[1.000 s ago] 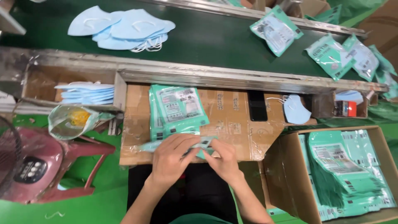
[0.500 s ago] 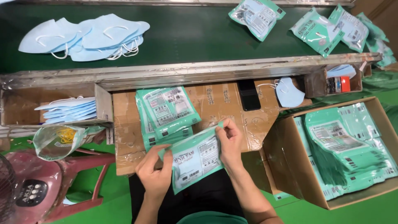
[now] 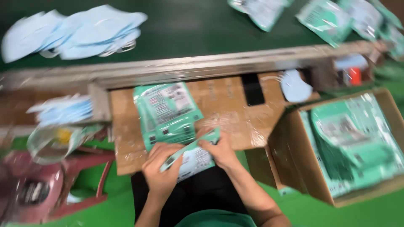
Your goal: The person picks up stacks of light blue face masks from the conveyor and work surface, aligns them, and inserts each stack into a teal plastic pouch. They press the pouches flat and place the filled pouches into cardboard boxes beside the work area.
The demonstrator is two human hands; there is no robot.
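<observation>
Both hands share one grip on a green pouch (image 3: 191, 156): the left hand (image 3: 162, 168) pinches its lower left end, thumb on top and fingers curled under, while the right hand (image 3: 221, 152) clamps the upper right edge, so the flat pack stays stretched and level between them, held just above the lap at the near edge of the bench (image 3: 227, 107). It sits tilted, its right end higher, which turns its printed face up toward the person. Just beyond it, touching the fingertips or nearly so, a stack of like pouches (image 3: 167, 111) lies on the taped cardboard top, close enough to reach without leaning. To the right an open carton (image 3: 294, 159) stands beside the knee, its mouth turned up and already holding many pouches (image 3: 357, 138) laid flat. To the left a shelf holds folded blue masks (image 3: 63, 110), with a clear bag (image 3: 59, 141) below. A single mask (image 3: 294, 86) rests further back. Farthest off, the dark belt (image 3: 189, 29) carries a heap of masks (image 3: 75, 35) and loose pouches (image 3: 332, 17). The frame is blurred, so fine detail is lost.
</observation>
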